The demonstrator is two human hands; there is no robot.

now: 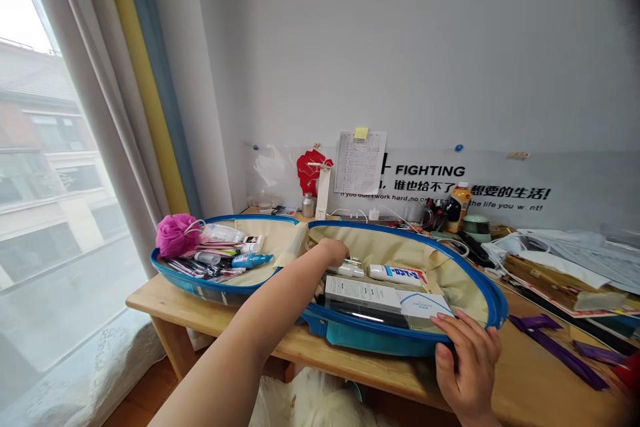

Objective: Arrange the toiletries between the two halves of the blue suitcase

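A blue suitcase (380, 337) lies open on a wooden desk (320, 347). My left hand (334, 252) reaches into its right half, fingers curled down beside a small white bottle (346, 271); whether it holds anything is hidden. My right hand (467, 357) rests open on the suitcase's near rim. Next to the white bottle lie a white tube (397, 273), a grey-white box (363, 292) and a white box (424, 303). The left half holds a pink bath sponge (176, 233), a blue bottle (251, 259) and several tubes.
A window with curtains (145, 80) stands at left. Papers, a wooden box (545, 273) and purple strips (560, 347) cover the desk's right side. An orange bottle (459, 205), a jar and pens stand against the wall. Something white and fluffy (310, 403) lies below the desk.
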